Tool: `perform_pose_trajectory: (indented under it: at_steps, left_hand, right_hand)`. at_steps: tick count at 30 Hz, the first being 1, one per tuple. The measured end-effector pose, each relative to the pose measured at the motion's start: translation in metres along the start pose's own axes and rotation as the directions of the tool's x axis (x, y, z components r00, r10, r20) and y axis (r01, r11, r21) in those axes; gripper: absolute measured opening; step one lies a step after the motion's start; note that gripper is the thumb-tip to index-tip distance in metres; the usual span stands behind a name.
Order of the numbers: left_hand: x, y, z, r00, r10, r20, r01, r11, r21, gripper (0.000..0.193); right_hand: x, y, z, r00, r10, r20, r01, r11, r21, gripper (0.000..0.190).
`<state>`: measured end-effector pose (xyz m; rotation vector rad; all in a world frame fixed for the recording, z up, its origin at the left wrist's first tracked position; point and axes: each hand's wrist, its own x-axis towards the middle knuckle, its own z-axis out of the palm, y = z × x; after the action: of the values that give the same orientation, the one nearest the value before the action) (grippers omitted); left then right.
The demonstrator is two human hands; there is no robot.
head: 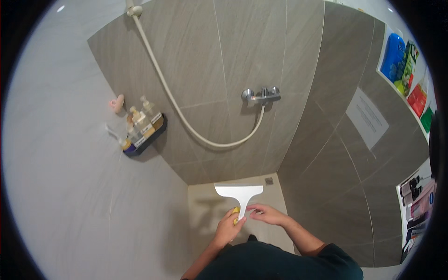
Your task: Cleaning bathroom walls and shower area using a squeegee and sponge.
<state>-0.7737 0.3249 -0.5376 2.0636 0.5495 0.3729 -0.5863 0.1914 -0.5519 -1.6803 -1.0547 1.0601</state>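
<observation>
A white shower squeegee point(239, 192) is held blade-up in front of me over the shower floor. My left hand point(229, 225) is wrapped around its lower handle. Something yellow point(236, 210) shows between the left fingers and the handle; whether it is a separate item or part of the squeegee I cannot tell. My right hand point(266, 214) hovers just right of the handle, fingers loosely bent and apart, with no item visible in it. Its fingertips come close to the handle, and contact is unclear.
A chrome mixer tap point(262, 95) with a cream shower hose point(182, 119) is on the tiled wall. Pump bottles point(143, 122) fill a dark corner caddy point(148, 141). Wall niches at right hold a blue bottle point(393, 57) and several toiletries point(420, 206). A drain point(268, 181) sits in the floor.
</observation>
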Motion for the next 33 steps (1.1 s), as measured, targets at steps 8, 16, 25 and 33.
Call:
perform_pose_trajectory:
  at_steps: [8, 16, 25, 33]
  left_hand:
    - [0.095, -0.033, -0.03, 0.968, 0.141, 0.208, -0.158, 0.985, 0.069, 0.04]
    - [0.205, -0.047, -0.071, 0.847, 0.371, 0.379, -0.358, 0.927, -0.108, 0.04]
    - [0.289, -0.028, -0.06, 0.686, 0.493, 0.535, -0.143, 0.812, -0.565, 0.038]
    - [0.293, 0.004, -0.017, 0.785, 0.058, 0.617, 0.56, 0.358, -0.747, 0.037]
  right_hand:
    - [0.081, -0.01, 0.02, 0.983, 0.147, -0.109, -0.081, 0.885, 0.459, 0.04]
    - [0.131, -0.044, 0.024, 0.601, 0.329, -0.729, 0.324, 0.733, 0.598, 0.022]
    - [0.119, -0.062, -0.006, 0.516, 0.221, -0.828, 0.18, 0.917, 0.356, 0.022]
    - [0.125, -0.073, -0.016, 0.486, -0.166, -0.858, 0.124, 0.985, -0.12, 0.017]
